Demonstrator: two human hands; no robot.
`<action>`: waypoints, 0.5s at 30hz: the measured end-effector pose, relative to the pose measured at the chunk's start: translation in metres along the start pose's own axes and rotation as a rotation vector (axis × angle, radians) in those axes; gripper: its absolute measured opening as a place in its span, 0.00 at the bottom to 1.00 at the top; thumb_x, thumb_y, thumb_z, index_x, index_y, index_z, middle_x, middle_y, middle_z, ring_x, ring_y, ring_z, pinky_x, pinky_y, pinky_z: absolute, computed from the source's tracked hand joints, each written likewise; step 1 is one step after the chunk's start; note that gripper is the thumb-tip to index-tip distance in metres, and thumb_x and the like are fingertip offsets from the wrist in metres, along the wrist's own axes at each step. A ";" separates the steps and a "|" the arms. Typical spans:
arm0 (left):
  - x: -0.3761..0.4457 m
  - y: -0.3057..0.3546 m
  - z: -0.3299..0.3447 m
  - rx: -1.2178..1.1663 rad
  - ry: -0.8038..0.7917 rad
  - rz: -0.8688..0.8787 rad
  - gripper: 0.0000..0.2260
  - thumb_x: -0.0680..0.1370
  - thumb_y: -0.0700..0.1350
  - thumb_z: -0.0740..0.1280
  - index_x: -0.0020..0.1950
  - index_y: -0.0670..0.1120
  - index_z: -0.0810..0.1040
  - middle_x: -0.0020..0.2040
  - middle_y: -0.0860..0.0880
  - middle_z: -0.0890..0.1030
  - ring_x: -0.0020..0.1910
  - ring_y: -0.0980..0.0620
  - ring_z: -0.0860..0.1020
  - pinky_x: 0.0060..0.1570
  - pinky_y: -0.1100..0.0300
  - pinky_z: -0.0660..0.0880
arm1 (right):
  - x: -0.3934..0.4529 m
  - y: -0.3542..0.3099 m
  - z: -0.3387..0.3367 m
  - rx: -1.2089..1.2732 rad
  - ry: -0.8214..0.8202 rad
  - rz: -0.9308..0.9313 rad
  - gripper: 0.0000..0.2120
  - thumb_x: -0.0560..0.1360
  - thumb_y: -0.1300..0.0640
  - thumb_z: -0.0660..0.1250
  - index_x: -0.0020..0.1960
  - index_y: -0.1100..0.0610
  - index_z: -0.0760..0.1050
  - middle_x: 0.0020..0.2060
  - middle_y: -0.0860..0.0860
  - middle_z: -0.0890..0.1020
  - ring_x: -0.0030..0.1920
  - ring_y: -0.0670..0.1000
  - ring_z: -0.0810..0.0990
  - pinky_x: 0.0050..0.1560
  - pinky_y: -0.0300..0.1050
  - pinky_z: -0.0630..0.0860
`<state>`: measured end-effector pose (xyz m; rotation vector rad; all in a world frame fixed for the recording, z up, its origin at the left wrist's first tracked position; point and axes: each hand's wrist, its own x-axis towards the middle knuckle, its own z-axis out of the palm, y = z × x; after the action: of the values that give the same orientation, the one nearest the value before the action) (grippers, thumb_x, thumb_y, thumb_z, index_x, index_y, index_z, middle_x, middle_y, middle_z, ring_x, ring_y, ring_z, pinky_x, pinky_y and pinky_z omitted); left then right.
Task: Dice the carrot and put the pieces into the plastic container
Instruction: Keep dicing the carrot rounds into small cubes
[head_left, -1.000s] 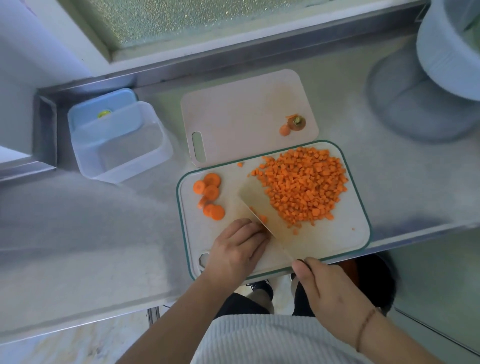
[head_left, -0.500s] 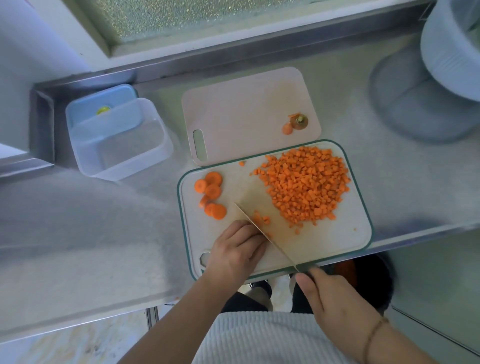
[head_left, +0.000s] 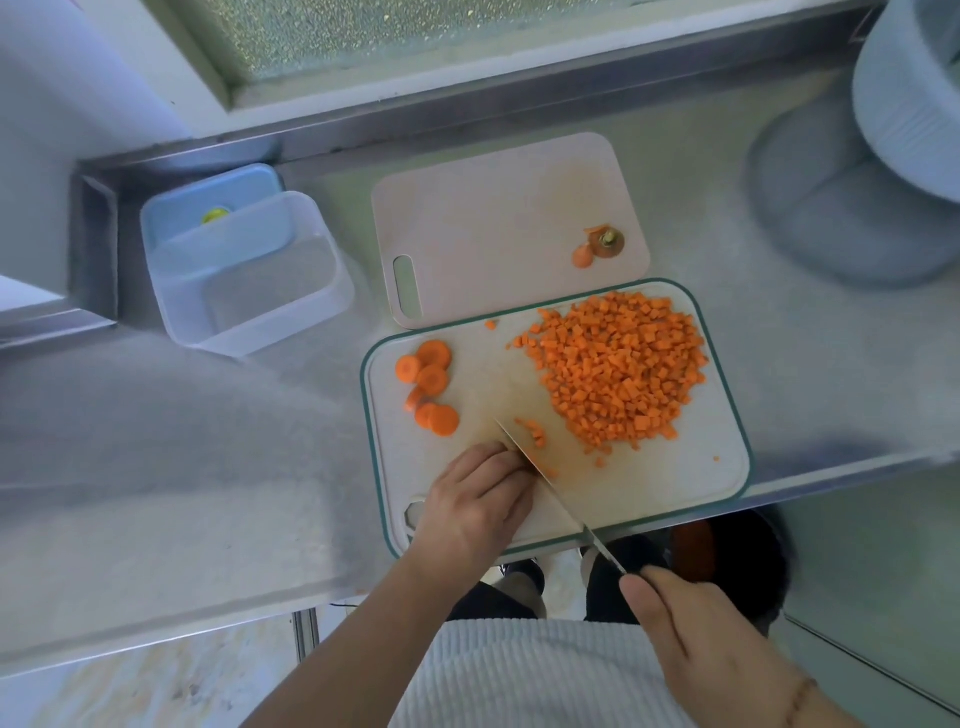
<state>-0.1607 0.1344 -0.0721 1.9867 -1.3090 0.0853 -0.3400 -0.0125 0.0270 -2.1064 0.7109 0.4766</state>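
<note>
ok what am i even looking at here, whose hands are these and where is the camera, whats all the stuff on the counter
There is no machine here: a person works with bare hands, and the single camera sits on their head, looking down at a metal counter.

The right hand grips the handle of a knife, whose blade angles across the green-rimmed cutting board. The left hand lies beside the blade with fingers curled; what it steadies is hidden.

On that board lie a big pile of diced carrot and some round carrot slices. Behind it is a second, plain board with carrot ends. To the left stands an empty plastic container with its blue lid behind it.
</note>
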 end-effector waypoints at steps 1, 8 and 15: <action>0.000 0.000 0.000 -0.001 -0.004 0.001 0.03 0.79 0.38 0.72 0.48 0.38 0.85 0.50 0.46 0.84 0.51 0.45 0.82 0.54 0.52 0.79 | 0.005 0.000 0.002 -0.007 -0.004 -0.023 0.33 0.69 0.25 0.34 0.39 0.46 0.68 0.31 0.43 0.78 0.35 0.44 0.76 0.36 0.36 0.68; 0.002 0.002 -0.007 0.016 -0.011 0.009 0.03 0.79 0.37 0.72 0.49 0.38 0.85 0.50 0.45 0.84 0.50 0.45 0.82 0.54 0.54 0.79 | 0.025 -0.005 0.003 0.015 0.030 -0.125 0.34 0.73 0.28 0.37 0.45 0.48 0.74 0.36 0.49 0.81 0.40 0.48 0.79 0.47 0.48 0.75; -0.003 0.001 -0.006 0.057 0.013 0.015 0.06 0.80 0.40 0.70 0.48 0.40 0.85 0.50 0.46 0.84 0.51 0.46 0.81 0.56 0.52 0.78 | -0.003 -0.001 -0.007 -0.025 -0.012 -0.054 0.21 0.73 0.34 0.43 0.36 0.46 0.66 0.34 0.32 0.76 0.34 0.43 0.75 0.33 0.35 0.65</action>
<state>-0.1612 0.1405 -0.0684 2.0209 -1.3267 0.1433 -0.3408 -0.0168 0.0335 -2.1391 0.6428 0.4699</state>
